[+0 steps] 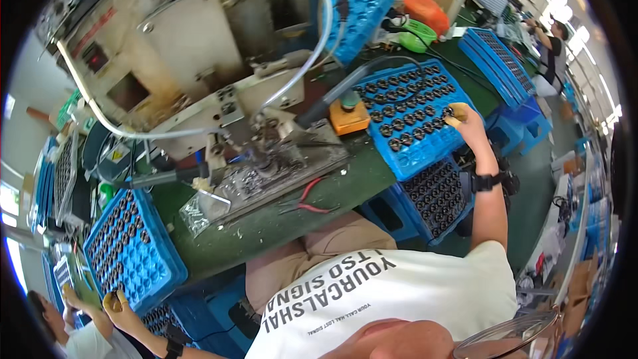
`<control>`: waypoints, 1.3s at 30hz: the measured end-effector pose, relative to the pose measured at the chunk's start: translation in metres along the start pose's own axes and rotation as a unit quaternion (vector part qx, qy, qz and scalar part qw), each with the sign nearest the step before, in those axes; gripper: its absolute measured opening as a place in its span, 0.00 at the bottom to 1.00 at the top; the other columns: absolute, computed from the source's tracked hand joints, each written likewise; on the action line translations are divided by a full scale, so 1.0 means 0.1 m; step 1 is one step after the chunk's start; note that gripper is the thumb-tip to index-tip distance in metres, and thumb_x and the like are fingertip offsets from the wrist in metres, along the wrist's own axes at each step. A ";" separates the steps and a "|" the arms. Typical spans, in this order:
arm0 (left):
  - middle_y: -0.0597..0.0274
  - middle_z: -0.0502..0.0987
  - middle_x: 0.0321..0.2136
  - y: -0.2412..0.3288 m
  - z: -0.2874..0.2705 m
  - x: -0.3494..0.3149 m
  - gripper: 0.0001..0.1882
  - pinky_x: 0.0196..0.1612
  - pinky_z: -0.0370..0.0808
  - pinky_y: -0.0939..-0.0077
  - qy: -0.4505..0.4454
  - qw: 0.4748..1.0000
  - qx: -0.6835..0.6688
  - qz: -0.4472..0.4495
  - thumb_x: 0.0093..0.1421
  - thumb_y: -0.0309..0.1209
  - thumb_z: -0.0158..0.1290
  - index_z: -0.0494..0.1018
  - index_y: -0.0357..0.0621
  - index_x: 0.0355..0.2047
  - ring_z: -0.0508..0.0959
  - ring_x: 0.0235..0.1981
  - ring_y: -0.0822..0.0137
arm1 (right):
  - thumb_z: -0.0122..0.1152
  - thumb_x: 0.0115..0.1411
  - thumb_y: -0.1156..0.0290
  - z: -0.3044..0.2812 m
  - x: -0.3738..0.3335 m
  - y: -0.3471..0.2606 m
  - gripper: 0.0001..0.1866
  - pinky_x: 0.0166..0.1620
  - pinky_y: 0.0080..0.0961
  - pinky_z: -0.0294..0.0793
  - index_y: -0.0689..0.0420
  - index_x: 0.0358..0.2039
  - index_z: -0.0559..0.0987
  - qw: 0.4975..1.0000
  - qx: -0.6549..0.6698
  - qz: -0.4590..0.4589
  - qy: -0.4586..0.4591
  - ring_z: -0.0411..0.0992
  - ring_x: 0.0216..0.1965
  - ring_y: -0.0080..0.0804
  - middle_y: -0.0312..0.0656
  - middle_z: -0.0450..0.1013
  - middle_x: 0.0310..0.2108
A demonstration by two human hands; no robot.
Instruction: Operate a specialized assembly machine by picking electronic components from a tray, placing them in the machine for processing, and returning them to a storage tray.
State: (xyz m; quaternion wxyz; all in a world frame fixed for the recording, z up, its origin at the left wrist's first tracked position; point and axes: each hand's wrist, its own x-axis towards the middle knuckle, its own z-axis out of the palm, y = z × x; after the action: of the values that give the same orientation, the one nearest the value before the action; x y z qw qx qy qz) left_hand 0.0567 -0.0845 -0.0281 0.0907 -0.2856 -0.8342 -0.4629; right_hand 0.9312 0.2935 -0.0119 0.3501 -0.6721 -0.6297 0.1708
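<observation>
At the right, a blue tray [413,149] holds rows of small black round parts with metallic centres. My right hand [467,126] reaches over its right edge, yellow covers on the fingertips, pinching one black round part [448,112]. On the left lies another blue tray [174,267], its far and left pockets filled with similar parts and several near pockets bare. My left hand [123,316] is at that tray's near corner, fingertips also covered in yellow and drawn together. Something dark shows between them, too small to make out.
Ahead stands a worn bench machine [266,159] with hoses and a metal base. Red-handled pliers [309,199] lie on the green bench, and an orange box with a button [349,116] sits beside the machine. More stacked trays [495,66] stand at right. A co-worker [56,319] is at far left.
</observation>
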 end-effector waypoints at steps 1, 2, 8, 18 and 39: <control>0.57 0.78 0.42 -0.04 0.13 0.05 0.19 0.42 0.75 0.78 -0.012 0.999 -0.044 0.003 0.61 0.28 0.59 0.71 0.35 0.51 0.77 0.40 0.69 | 0.71 0.53 0.71 -0.03 0.08 0.15 0.22 0.47 0.27 0.73 0.61 0.48 0.78 1.000 -0.001 0.005 0.009 0.77 0.43 0.32 0.45 0.79 0.40; 0.57 0.78 0.42 -0.09 0.23 0.09 0.19 0.41 0.75 0.79 -0.023 0.996 -0.086 0.003 0.61 0.28 0.58 0.72 0.35 0.52 0.78 0.39 0.69 | 0.71 0.52 0.71 -0.05 0.14 0.30 0.22 0.47 0.27 0.74 0.60 0.48 0.78 0.999 -0.015 0.027 -0.004 0.77 0.43 0.33 0.46 0.79 0.41; 0.59 0.78 0.45 0.72 0.91 -0.17 0.21 0.37 0.76 0.82 -0.084 0.976 -0.200 0.022 0.62 0.27 0.56 0.72 0.41 0.56 0.78 0.37 0.72 | 0.70 0.53 0.70 0.03 0.54 0.60 0.24 0.48 0.29 0.74 0.59 0.51 0.78 0.998 -0.032 0.021 -0.049 0.77 0.45 0.35 0.48 0.79 0.44; 0.62 0.79 0.37 1.39 1.00 -0.61 0.19 0.38 0.76 0.75 0.001 0.991 -0.063 0.122 0.54 0.23 0.59 0.76 0.42 0.48 0.77 0.33 0.71 | 0.54 0.65 0.68 0.12 0.51 0.69 0.22 0.59 0.28 0.64 0.63 0.58 0.73 0.984 -0.030 -0.136 -0.109 0.70 0.55 0.39 0.50 0.72 0.56; 0.63 0.78 0.33 1.27 1.06 -0.60 0.21 0.30 0.74 0.85 -0.015 0.961 -0.271 -0.047 0.55 0.27 0.65 0.75 0.37 0.48 0.78 0.27 0.77 | 0.64 0.55 0.80 1.68 -1.43 -1.48 0.11 0.45 0.36 0.68 0.60 0.40 0.82 0.898 0.030 -0.432 0.079 0.70 0.36 0.40 0.43 0.75 0.33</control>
State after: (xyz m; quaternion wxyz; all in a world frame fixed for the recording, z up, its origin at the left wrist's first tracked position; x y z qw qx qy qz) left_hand 0.1884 0.0307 -0.0203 -0.0243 -0.2674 -0.6913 -0.6708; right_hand 0.6899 0.1923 -0.0573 0.4580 -0.3346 -0.8230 -0.0325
